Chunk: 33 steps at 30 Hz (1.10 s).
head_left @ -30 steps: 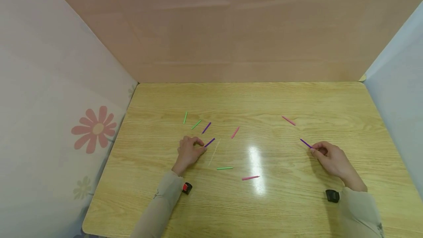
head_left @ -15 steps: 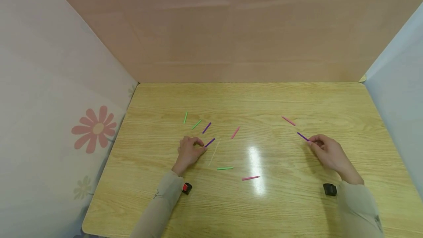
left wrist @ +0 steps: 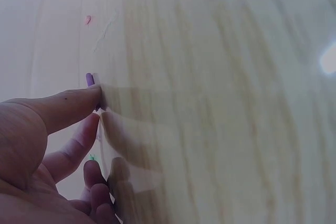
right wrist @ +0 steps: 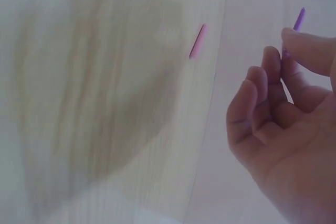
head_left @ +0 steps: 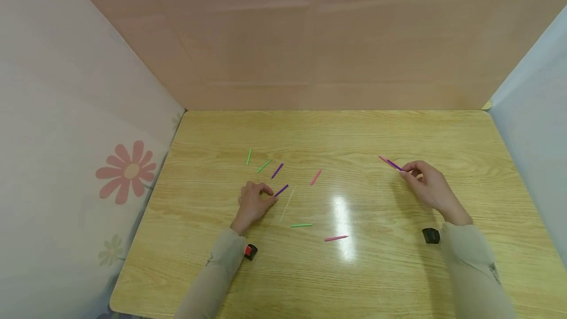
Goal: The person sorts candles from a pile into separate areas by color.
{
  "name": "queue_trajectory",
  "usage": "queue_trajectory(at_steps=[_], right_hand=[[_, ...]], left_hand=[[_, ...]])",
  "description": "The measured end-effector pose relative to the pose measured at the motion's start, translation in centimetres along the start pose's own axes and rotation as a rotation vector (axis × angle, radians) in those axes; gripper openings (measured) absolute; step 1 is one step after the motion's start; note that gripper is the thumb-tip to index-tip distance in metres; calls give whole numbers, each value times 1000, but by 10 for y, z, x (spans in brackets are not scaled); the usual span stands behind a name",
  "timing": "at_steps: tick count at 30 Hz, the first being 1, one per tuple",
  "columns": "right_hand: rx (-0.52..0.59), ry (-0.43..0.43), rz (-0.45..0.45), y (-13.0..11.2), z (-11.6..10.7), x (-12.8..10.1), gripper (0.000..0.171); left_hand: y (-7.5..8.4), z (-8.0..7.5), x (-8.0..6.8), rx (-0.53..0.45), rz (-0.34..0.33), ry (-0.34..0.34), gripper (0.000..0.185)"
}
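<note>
The right hand point(head_left: 427, 186), pinching a purple stick point(head_left: 394, 165), has carried it farther up the tabletop point(head_left: 398, 279) beside a pink stick point(head_left: 382, 159), while the left hand point(head_left: 252, 204) stays pinching another purple stick point(head_left: 281, 190).

Purple stick point(left wrist: 90, 80) mostly behind fingers point(left wrist: 68, 106)

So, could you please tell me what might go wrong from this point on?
The right hand only pinches the purple stick near one end, so it might slip or swing. It hovers right over the pink stick and could knock it. The left hand holds another purple stick whose free end may nudge the pale stick beside it.
</note>
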State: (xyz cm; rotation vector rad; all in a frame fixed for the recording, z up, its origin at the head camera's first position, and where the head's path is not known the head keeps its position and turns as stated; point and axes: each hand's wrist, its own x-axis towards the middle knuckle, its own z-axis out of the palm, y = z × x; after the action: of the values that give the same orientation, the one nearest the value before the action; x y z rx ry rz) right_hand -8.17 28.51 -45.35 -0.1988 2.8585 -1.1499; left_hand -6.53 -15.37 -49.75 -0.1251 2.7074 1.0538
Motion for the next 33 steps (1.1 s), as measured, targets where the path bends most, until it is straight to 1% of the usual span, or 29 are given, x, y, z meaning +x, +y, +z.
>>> queue_trajectory(at_steps=[7, 15, 23, 26, 30, 33], right_hand=[[64, -6, -10, -10, 1, 23, 28], [111, -31, 23, -21, 5, 51, 37], [201, -101, 24, -33, 15, 74, 37], [186, -105, 6, -37, 19, 83, 35], [140, -102, -28, -41, 24, 95, 32], [129, -102, -26, -45, 29, 103, 28]], left_hand=[[2, -1, 0, -11, 1, -5, 14], [1, -1, 0, -13, 2, 3, 15], [2, -1, -1, 8, -6, 0, 15], [2, -2, -1, 2, -5, 3, 15], [1, 0, 0, 1, -1, 5, 15], [1, 1, 1, 0, 1, 8, 15]])
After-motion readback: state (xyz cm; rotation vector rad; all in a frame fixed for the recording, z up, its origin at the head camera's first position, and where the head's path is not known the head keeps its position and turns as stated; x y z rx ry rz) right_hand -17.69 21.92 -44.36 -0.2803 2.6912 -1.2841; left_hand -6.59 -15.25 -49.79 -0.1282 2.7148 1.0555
